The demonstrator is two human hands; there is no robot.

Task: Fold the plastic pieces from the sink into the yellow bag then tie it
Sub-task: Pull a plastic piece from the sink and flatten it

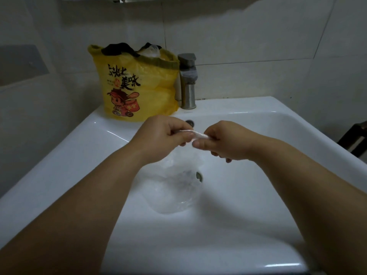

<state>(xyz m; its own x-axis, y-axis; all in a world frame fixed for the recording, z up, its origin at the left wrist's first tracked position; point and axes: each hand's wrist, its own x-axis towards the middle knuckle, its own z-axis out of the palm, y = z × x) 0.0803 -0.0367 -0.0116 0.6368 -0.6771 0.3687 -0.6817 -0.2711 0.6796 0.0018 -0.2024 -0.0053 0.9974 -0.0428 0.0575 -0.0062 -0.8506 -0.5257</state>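
A clear plastic piece [176,187] hangs down into the white sink [258,195], its lower part spread over the basin near the drain. Its top edge is bunched into a white strip held above the basin. My left hand [160,135] pinches the left end of that strip and my right hand [224,141] pinches the right end. The yellow bag [139,88], printed with a cartoon figure and black characters, stands upright on the sink's back left ledge. Its mouth is open, with dark and clear plastic showing at the top.
A steel faucet [187,80] stands right of the bag at the back of the sink. The drain [199,176] lies just right of the plastic. Tiled wall rises behind. A dark object [355,139] sits off the sink's right edge.
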